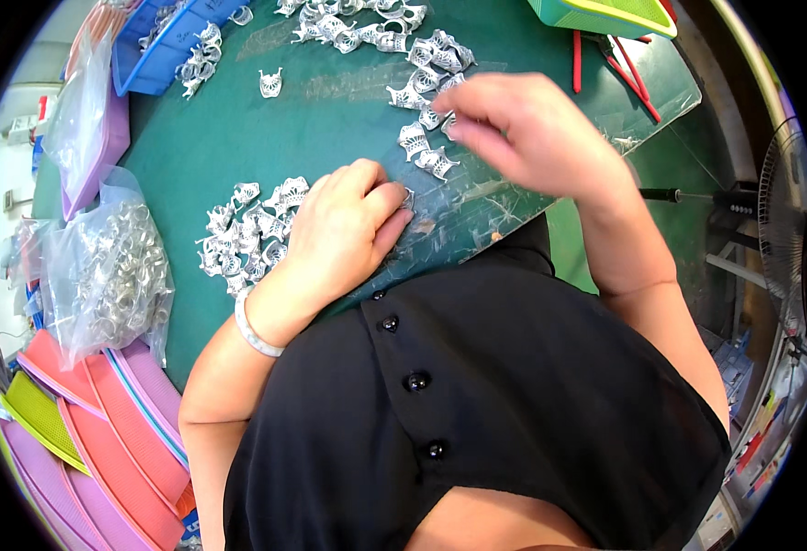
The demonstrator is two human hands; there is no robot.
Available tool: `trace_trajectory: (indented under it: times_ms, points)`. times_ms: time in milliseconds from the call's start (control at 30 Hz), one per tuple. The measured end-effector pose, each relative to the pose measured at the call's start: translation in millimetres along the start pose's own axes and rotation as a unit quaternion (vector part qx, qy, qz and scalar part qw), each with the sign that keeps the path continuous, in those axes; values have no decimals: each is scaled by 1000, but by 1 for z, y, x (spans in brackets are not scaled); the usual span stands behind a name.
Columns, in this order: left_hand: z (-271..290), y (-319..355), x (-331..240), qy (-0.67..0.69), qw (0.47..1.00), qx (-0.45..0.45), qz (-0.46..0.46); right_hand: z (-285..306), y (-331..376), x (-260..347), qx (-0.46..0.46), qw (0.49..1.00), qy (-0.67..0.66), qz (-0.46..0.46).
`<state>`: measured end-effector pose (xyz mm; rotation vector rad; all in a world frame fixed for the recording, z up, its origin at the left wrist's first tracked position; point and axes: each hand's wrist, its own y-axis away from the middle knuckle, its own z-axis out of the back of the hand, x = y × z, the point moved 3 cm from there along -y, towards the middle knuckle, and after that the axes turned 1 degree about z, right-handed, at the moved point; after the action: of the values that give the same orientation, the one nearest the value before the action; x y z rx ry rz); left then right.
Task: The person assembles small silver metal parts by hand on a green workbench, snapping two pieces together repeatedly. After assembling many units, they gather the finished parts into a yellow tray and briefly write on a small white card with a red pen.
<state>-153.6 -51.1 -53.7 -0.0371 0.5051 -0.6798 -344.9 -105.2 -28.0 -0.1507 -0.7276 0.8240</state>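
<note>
Small silver-grey openwork metal pieces, shaped like ring settings, lie on the green table [192, 151]. My left hand [344, 225] rests at the near edge, fingers curled round one metal piece [409, 198]; only a sliver of it shows. A loose cluster of such pieces [243, 234] lies just left of that hand. My right hand [537, 133] is over the near end of a long trail of the pieces [436, 55]. Its thumb and forefinger close on one piece [449, 127], partly covered by the fingertips. A single piece [270, 84] lies apart, farther left.
A blue bin [151, 69] with metal parts stands far left, a lilac tray [100, 156] nearer. A clear bag of shiny rings [123, 275] sits left, above stacked coloured baskets [114, 441]. A green basket [605, 16] and red-handled pliers [633, 78] lie far right.
</note>
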Motion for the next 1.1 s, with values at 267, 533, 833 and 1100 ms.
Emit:
trace_trajectory:
  times_ms: [267,533,833,1100]
  points:
    - [0,12,7,56,994,-89,-12,-29,27,19,14,996,30,-82]
    - [-2,19,11,67,991,-110,-24,-45,27,23,18,990,72,-122]
    - [-1,27,14,105,990,-96,-22,-50,32,25,-12,990,46,-129]
    - [7,31,19,124,987,-103,4,-59,19,31,-16,982,120,-145]
